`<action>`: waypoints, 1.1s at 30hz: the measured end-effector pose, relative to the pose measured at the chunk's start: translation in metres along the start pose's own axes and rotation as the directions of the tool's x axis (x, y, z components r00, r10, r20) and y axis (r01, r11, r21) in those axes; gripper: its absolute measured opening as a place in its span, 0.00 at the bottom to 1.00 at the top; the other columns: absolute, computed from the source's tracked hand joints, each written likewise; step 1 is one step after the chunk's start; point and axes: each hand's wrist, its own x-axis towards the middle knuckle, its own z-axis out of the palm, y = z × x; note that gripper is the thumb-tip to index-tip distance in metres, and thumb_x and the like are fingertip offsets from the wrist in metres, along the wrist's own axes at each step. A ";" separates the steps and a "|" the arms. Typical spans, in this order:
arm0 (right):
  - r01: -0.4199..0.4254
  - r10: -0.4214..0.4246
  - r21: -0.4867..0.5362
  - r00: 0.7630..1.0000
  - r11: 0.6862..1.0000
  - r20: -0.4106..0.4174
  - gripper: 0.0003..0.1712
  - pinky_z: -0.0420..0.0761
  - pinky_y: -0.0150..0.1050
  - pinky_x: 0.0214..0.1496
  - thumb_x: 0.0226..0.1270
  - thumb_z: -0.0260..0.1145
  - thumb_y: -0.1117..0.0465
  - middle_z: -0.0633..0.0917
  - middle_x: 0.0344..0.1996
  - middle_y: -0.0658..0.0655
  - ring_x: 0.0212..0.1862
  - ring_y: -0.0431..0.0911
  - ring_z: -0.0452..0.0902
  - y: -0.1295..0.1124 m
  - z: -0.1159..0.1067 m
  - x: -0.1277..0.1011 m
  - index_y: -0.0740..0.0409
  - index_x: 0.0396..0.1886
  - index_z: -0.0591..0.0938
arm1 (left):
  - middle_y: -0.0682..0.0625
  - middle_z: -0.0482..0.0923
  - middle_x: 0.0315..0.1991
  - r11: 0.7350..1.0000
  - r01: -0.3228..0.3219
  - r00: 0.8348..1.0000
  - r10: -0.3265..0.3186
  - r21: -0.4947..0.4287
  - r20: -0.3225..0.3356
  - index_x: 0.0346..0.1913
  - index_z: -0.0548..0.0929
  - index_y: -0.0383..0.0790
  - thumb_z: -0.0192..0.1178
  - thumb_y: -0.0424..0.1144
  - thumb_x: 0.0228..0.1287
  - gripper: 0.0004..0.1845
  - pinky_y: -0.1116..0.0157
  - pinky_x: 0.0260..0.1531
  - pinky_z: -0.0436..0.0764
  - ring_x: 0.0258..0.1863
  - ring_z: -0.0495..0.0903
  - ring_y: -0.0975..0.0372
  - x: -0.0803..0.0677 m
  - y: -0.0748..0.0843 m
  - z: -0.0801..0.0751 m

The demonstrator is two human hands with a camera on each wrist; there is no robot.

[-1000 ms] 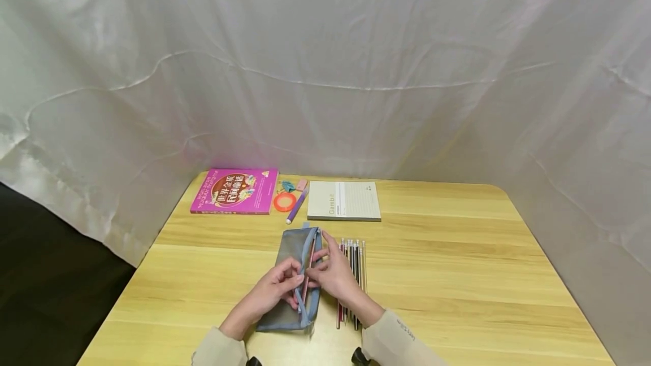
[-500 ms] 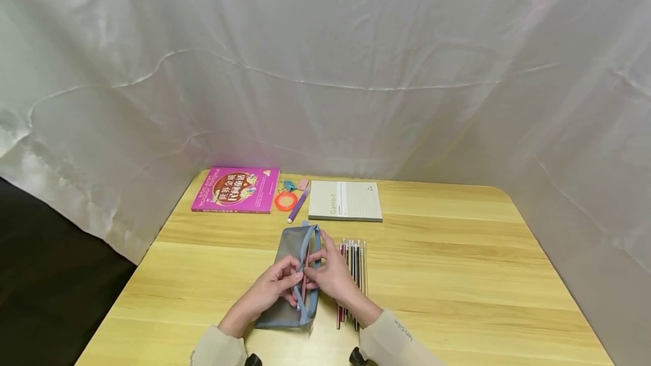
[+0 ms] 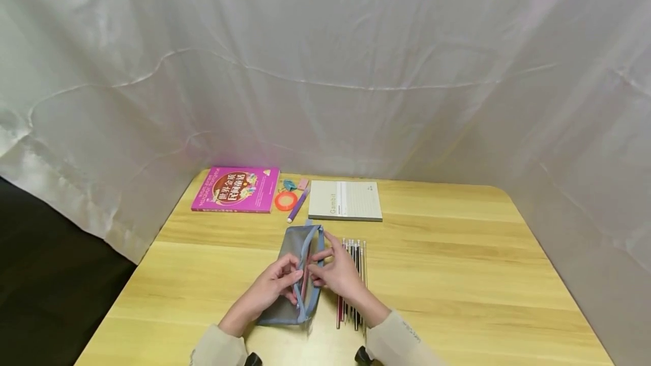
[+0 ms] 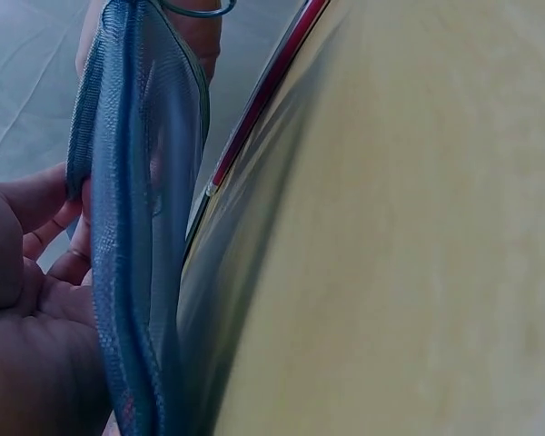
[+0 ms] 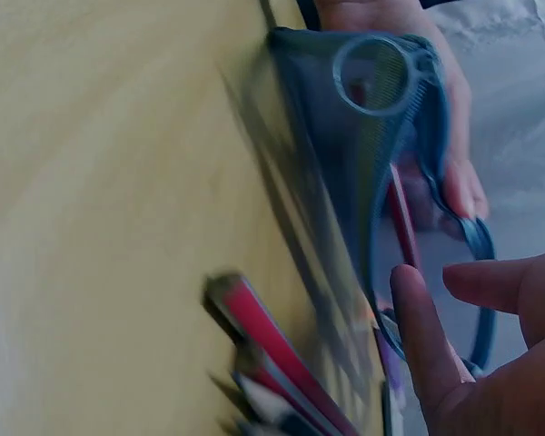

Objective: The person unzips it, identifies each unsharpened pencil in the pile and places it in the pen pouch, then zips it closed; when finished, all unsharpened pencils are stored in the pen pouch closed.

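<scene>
A blue-edged mesh pencil pouch [image 3: 296, 242] lies tilted on the table with its zip side spread apart. My left hand [image 3: 267, 292] pinches the near-side edge of that opening between thumb and fingers. At the mouth of the pouch is my right hand [image 3: 342, 273], its thumb and a finger apart in the right wrist view. A red pencil [image 5: 402, 218] sits inside the pouch, close to those fingertips. Several pencils [image 3: 361, 264] lie side by side, right of the pouch and partly under my right wrist. The pouch hides part of the left fingers.
Behind the pouch lie a pink book [image 3: 236, 191], an orange tape ring [image 3: 286, 201], a purple marker [image 3: 298, 205], a teal clip [image 3: 289, 184], a pink eraser [image 3: 303, 184] and a notebook [image 3: 346, 201]. A grey curtain [image 3: 356, 72] surrounds the wooden table [image 3: 458, 275].
My right hand has drawn slightly right, with its fingers still at the pouch opening. The pouch has shifted a little to the right. My left hand keeps its pinch.
</scene>
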 end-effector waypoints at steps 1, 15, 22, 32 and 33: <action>-0.001 0.001 -0.002 1.000 1.000 -0.006 0.53 0.92 0.45 0.33 0.63 0.73 0.72 0.84 0.50 0.66 0.31 0.52 0.89 -0.001 -0.004 -0.001 0.60 0.83 0.54 | 0.49 0.72 0.35 1.000 0.000 1.000 0.000 0.001 -0.002 0.52 0.70 0.32 0.55 0.42 0.81 0.14 0.64 0.27 0.89 0.24 0.84 0.60 0.000 0.001 0.000; -0.123 0.103 -0.073 0.968 0.990 -0.229 0.34 0.91 0.45 0.32 0.66 0.69 0.74 0.83 0.45 0.65 0.29 0.53 0.86 0.007 -0.097 -0.017 0.64 0.71 0.73 | 0.51 0.71 0.31 0.997 -0.079 0.996 0.079 0.002 -0.042 0.49 0.68 0.26 0.56 0.36 0.80 0.14 0.63 0.22 0.88 0.19 0.80 0.63 0.003 0.007 0.002; -0.182 0.164 -0.076 0.967 0.980 -0.196 0.36 0.91 0.46 0.30 0.63 0.70 0.76 0.82 0.41 0.63 0.28 0.52 0.85 0.021 -0.106 -0.023 0.66 0.71 0.72 | 0.52 0.71 0.30 0.993 -0.121 0.992 0.121 -0.008 -0.035 0.48 0.67 0.26 0.55 0.36 0.80 0.13 0.65 0.21 0.87 0.18 0.80 0.64 0.003 0.009 0.000; -0.172 0.139 -0.157 0.970 0.972 -0.201 0.37 0.88 0.39 0.27 0.58 0.74 0.77 0.84 0.36 0.61 0.25 0.47 0.82 0.035 -0.096 -0.018 0.66 0.68 0.75 | 0.54 0.71 0.31 0.995 -0.102 0.994 0.101 -0.015 -0.027 0.47 0.67 0.30 0.56 0.38 0.80 0.13 0.66 0.22 0.87 0.19 0.80 0.65 0.001 0.008 -0.001; -0.168 0.133 -0.163 0.969 0.972 -0.206 0.37 0.88 0.39 0.27 0.57 0.74 0.77 0.84 0.36 0.61 0.25 0.46 0.82 0.036 -0.096 -0.018 0.67 0.68 0.75 | 0.54 0.71 0.31 0.994 -0.105 0.994 0.104 -0.015 -0.025 0.47 0.67 0.29 0.56 0.38 0.80 0.13 0.66 0.22 0.87 0.19 0.80 0.65 0.001 0.008 -0.001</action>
